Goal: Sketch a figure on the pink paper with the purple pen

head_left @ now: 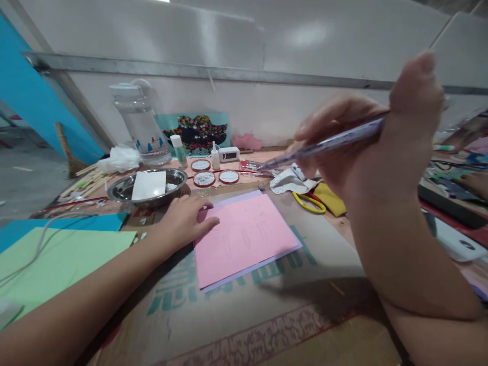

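My right hand (354,147) is raised at the right, its fingers closed around a slim pen (328,145). The pen points down to the left, above the table and apart from the paper. A pink sheet of paper (244,239) with faint line marks lies over a lilac sheet (251,267), whose edges show around it. At the pink sheet's upper left corner rests my left hand (190,216), fingers and thumb apart, touching the paper. Both sheets lie on a cardboard piece (282,305) with green and red print.
Behind the sheets are a steel bowl (118,190) with a white card, a water bottle (143,127), a glue stick (178,151) and several small round dishes (204,179). Yellow-handled scissors (310,204) lie right of the sheets. Green paper (68,259) lies at the left.
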Available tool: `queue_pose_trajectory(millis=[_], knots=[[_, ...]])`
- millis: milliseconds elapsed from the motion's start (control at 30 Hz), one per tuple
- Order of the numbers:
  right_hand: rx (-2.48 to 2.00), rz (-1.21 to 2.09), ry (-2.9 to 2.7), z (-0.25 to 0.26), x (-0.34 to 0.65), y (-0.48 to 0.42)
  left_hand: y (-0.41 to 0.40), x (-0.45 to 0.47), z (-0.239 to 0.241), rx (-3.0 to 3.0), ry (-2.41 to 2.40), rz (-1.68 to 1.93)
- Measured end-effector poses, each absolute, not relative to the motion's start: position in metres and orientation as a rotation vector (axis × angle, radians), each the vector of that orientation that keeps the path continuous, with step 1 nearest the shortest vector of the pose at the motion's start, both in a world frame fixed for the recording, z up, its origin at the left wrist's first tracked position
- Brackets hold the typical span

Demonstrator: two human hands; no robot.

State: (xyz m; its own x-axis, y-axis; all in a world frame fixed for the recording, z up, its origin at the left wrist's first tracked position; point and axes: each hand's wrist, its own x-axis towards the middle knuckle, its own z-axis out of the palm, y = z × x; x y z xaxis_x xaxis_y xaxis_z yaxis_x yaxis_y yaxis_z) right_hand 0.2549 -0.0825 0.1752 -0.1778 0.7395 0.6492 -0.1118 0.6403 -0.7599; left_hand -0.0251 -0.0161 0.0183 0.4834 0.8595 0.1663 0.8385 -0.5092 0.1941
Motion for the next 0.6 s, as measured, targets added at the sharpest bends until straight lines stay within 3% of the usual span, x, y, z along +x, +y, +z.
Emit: queue_pose_trajectory(millis=[167,400,600], knots=[[-0.563,0.901,-1.677,0.166,0.256,-0.077,-0.022,-0.022,0.018,2.648,1.415,0.489],[-0.911,0.572,-2.11,0.14,0.263,-0.057,-0.029,-0.017,0.017,2.634,1.301,0.58],[-0.893,0.773,-2.101,0.091,0.273,-0.038,-0.045,-0.007,0.031,2.606,1.31,0.507]])
